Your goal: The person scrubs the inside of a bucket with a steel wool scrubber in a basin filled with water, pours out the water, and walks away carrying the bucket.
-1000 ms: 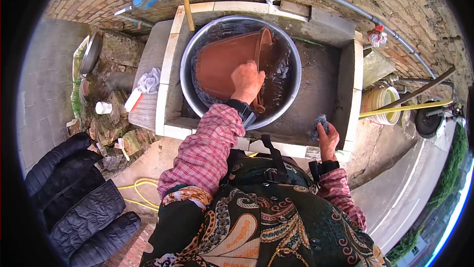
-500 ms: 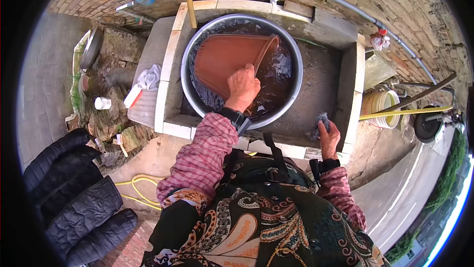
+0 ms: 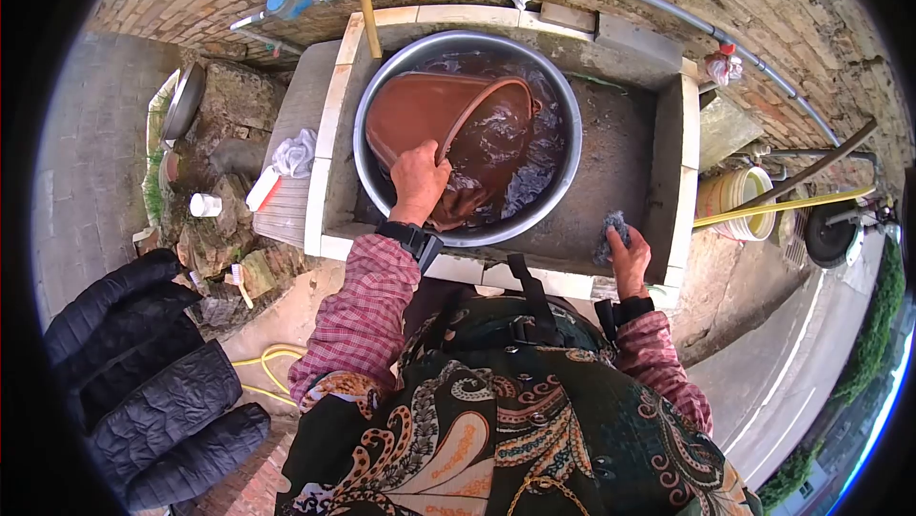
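Note:
A brown plastic bucket (image 3: 420, 110) lies tilted on its side in a large metal basin (image 3: 576, 148) of dark water. My left hand (image 3: 420, 180) grips the near part of the bucket's rim, with the fingers closed over the edge. The bucket's mouth faces right and water shows inside it. Over the right front of the sink, my right hand (image 3: 628, 258) pinches a grey scouring pad (image 3: 611, 234), clear of the basin.
The basin stands in a tile-edged concrete sink (image 3: 689, 182). Left of it are a white-and-red brush (image 3: 263, 189), a crumpled cloth (image 3: 295, 153) and a white cup (image 3: 204, 205). A yellowish bucket (image 3: 735, 201) stands at right. Pipes (image 3: 658, 8) run along the brick wall.
My left hand has moved left and down along with the bucket's rim. The bucket has turned so that more of its mouth and the water inside show. My right hand has barely moved.

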`<state>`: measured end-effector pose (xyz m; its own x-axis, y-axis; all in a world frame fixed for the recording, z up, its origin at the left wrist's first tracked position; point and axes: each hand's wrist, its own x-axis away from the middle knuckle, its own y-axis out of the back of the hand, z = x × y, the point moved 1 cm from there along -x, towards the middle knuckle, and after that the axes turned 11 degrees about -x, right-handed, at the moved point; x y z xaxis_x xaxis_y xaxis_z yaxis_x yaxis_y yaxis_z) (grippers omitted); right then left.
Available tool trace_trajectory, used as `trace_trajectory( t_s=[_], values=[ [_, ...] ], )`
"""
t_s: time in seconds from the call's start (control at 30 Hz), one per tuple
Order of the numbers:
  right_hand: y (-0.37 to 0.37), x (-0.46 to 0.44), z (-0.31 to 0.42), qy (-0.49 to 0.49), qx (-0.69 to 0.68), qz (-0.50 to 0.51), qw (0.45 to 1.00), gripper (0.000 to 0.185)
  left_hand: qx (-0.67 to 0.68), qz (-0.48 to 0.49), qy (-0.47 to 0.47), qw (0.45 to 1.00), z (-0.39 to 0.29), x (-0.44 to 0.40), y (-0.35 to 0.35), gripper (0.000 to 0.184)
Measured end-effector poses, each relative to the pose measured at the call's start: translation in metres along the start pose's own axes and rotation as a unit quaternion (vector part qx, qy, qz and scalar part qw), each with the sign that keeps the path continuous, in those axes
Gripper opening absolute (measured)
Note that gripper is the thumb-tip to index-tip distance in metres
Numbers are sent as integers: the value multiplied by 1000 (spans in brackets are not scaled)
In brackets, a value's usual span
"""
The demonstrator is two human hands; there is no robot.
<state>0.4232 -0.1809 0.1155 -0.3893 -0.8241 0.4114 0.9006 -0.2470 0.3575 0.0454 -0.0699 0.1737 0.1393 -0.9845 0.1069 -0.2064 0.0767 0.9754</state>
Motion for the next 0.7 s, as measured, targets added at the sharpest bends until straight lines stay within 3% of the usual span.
trace_trajectory(
  t_s=[0.23,0.4,0.53,0.6,0.7],
  values=[
    [-42,3,53,-87,-206,104,969,33,11,12,-26,1000,-19,26,-18,23],
    [-117,-28,84,10,-117,183,976,33,24,16,-78,996,-42,27,-31,24],
    [-178,-47,93,33,-129,156,979,38,43,10,-96,994,-48,28,-25,24],
    [-195,-39,107,-97,-255,183,945,41,68,4,-108,992,-48,27,-24,26],
    [-208,-25,118,-143,-302,170,927,51,56,10,-121,991,-51,24,-27,27]
  ],
)
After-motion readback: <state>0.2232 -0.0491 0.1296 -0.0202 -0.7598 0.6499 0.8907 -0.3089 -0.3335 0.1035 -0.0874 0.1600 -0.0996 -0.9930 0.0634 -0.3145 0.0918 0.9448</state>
